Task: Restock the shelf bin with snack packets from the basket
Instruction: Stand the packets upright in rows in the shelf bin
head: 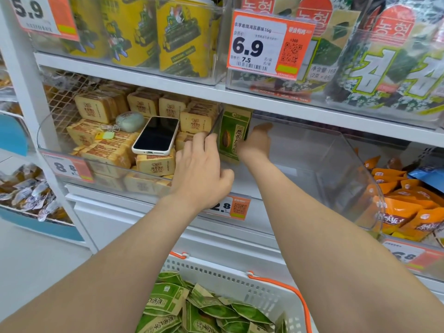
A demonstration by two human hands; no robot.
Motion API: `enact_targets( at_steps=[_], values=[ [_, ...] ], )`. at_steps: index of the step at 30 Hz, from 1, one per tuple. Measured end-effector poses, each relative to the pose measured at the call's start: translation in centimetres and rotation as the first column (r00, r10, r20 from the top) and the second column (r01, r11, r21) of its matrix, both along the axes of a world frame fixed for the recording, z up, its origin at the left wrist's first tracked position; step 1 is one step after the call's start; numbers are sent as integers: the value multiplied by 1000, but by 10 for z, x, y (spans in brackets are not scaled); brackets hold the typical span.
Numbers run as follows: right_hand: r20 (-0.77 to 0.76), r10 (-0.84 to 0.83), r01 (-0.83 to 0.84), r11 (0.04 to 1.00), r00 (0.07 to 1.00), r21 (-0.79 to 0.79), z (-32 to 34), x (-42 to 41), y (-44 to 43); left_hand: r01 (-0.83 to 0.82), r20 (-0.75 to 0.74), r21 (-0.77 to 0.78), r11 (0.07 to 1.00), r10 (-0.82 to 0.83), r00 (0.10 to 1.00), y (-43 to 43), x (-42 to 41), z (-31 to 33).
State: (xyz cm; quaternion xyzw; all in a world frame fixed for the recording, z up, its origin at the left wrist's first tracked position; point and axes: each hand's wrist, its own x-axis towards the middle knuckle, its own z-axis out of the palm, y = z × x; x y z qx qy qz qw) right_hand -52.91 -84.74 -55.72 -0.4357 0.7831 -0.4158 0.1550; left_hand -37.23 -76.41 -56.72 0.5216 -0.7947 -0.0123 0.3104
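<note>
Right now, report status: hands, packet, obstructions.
Left hand grips bin divider. Right hand against green packet, upright in clear bin, grip unclear. Phone lies in neighbouring bin, not blocking.

Both bare forearms reach up and forward. The left hand point(201, 169) sits just left of the upright green packet point(231, 134), fingers curled round the clear divider point(215, 123). The right hand point(255, 140), blurred, lies against the packet's right side, its grip unclear.

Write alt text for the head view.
A person's right hand touches an upright green snack packet in a clear shelf bin while the left hand grips the bin's wall. A white basket of matching packets sits below.
</note>
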Motion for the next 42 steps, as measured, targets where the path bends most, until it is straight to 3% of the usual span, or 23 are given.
enact_targets(
  at_steps=[5,13,17,26,33,37,40,42],
  values=[
    [-45,11,-11,1000,999,3,-3,0,-3,-23,-1,-5,1000,23,1000,-1,-1,0],
    [-35,399,-379,892,916,245,-8,0,7,-31,7,-4,1000,31,999,0,-2,0],
    [-66,481,-441,843,874,310,-6,0,9,-34,27,-5,999,34,999,1,-1,1],
    [-167,491,-414,840,855,351,12,-3,35,-44,29,61,997,42,999,12,-3,9],
    [-437,445,-363,894,782,262,37,2,100,44,11,-74,996,-43,999,34,-3,19],
    [-631,403,-339,913,663,227,48,8,149,72,2,-155,985,-73,997,55,-2,23],
    [-695,361,-336,925,621,179,47,9,178,134,22,-26,991,-133,991,69,1,21],
    [-678,325,-325,936,660,132,35,5,197,132,150,87,987,-144,978,77,1,16]
  ],
)
